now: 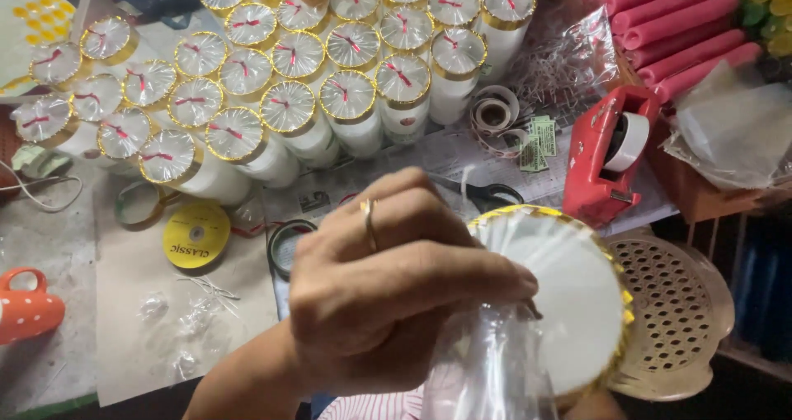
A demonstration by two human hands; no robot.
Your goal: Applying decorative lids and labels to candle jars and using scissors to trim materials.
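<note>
**Operator:** Nearest the lens: which hand, and in what state?

**Technician:** Left hand (388, 296), foreground centre, ring on one finger. Its fingers are curled and pressed together, pinching the clear cellophane wrap (487, 362) gathered at the near side of the white candle (569, 296). The candle is held up off the surface, its flat end tilted toward the camera, probably so the wrap can be pulled taut across that face. A gold ribbon band (615, 263) circles the rim. The right hand is barely visible beneath the candle at the frame's lower edge; whether it grips cannot be told.

**Operator:** Remaining items, largest first?

**Technician:**
1. Surface (49, 263): paper-covered, cluttered.
2. Batch of wrapped candles (289, 106): packed upright and touching at the far left and centre, each with a gold rim and a red tie on top. Grouping appears to keep them clear of the working area.
3. Pink foam rolls (676, 32): stacked at far right.
4. Beige perforated stool (676, 304): just right of the held candle, below the surface edge.
5. Red tape dispenser (606, 156): right of centre, within arm's reach.
6. Yellow ribbon spool (195, 235): lying flat, left of the hand.
7. Orange dotted mug (25, 309): left edge.
8. Scissors (487, 193): partly hidden behind the hand.
</note>
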